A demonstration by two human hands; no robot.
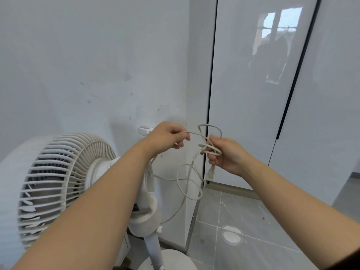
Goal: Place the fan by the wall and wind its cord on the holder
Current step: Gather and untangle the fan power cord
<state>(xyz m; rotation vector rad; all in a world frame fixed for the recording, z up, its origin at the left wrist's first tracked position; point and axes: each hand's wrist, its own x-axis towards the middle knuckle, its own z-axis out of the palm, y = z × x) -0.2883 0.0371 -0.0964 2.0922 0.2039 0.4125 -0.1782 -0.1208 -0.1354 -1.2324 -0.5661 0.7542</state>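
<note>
Standing close to the white wall (87, 65), the pedestal fan (64, 178) fills the lower left of the head view, its grille turned to the left and its pole (153, 248) running down to a round base (171, 260) on the grey tiled floor (253, 221). Both bare arms reach out over it. The left hand (167, 138) pinches one strand of the pale cord (187, 182) between thumb and curled fingers, just in front of a small white holder (144, 130) fixed to the wall. The right hand (226, 152), near it, has its fingers curled round a few gathered loops, and the plug (211, 173) dangles just beneath. Slack cord hangs in wide loops between the hands and the fan's neck. Glossy white cabinet doors (253, 94) stand to the right
</note>
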